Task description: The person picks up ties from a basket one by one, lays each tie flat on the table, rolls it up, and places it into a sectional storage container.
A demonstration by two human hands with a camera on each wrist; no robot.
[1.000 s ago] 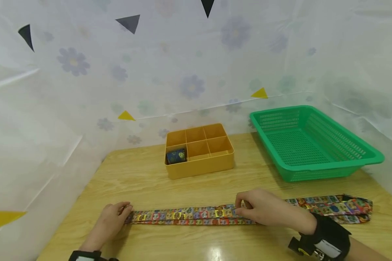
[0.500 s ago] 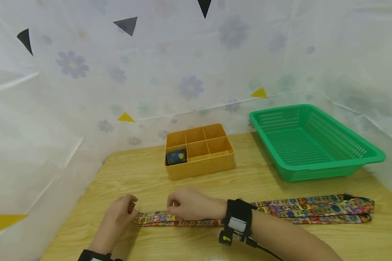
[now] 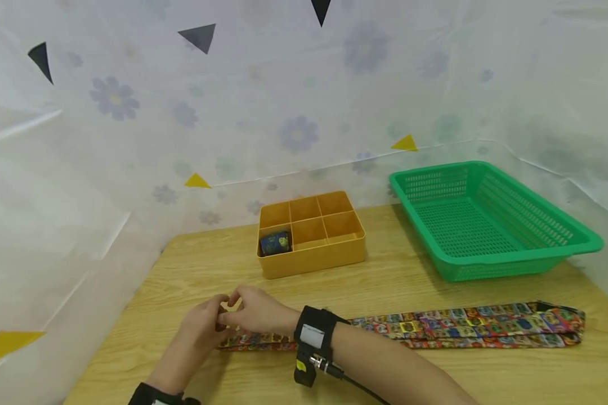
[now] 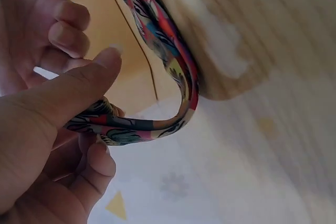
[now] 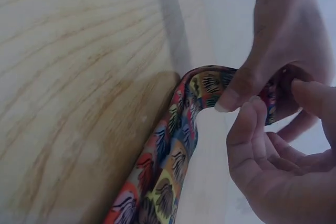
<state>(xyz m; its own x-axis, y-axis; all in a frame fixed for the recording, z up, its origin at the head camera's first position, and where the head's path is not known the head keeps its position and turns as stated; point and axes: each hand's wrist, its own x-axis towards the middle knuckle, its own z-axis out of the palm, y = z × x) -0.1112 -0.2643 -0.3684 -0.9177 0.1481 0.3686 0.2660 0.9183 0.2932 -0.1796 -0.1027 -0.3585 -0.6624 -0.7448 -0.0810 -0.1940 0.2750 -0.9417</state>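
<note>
A necktie (image 3: 496, 325) with a multicoloured cartoon print lies folded lengthwise along the table, its wide pointed end to the right. My left hand (image 3: 195, 332) pinches the narrow end, thumb on top, and lifts it a little off the wood; in the left wrist view the tie (image 4: 186, 74) bends up into these fingers. My right hand (image 3: 260, 311) meets the left one there, fingers curved. Its fingertips are at the tie's end in the right wrist view, where the tie (image 5: 173, 161) rises from the table. Whether they pinch it is hidden.
An orange box (image 3: 316, 262) with several compartments stands behind the hands. Its front-left compartment holds a dark blue patterned bundle (image 3: 275, 243). A green mesh basket (image 3: 512, 259) sits at the back right. Flowered sheeting hangs around the wooden table (image 3: 202, 264).
My right hand has slid left along the tie until it meets my left hand. The left hand has moved slightly right with the narrow end, lifting it a little.
</note>
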